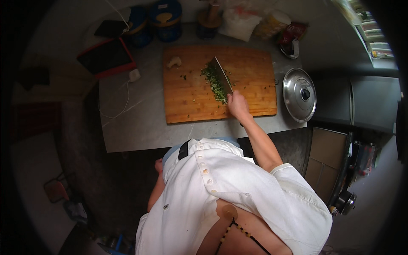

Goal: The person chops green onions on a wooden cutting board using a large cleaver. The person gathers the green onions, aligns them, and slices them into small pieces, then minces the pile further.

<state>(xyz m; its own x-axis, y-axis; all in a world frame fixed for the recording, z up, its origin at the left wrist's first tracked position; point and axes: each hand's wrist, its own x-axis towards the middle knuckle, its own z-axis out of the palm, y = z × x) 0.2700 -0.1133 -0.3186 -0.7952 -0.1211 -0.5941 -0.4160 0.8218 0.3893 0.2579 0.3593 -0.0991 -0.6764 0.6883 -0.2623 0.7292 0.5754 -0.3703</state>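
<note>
My right hand grips the handle of a cleaver, whose broad blade stands on edge over a wooden cutting board. Along the blade's left side lies a heap of chopped green herbs, perhaps scallions. Loose bits of green are scattered over the wood around it. A pale piece of food, perhaps ginger, rests near the board's far left corner. Down by my left hip hangs my left hand, mostly hidden by my body; its fingers cannot be made out.
A metal pot lid lies right of the board on the grey table. At left are a red-framed device and a white cable. Blue tubs, a white plastic bag and a red packet line the back.
</note>
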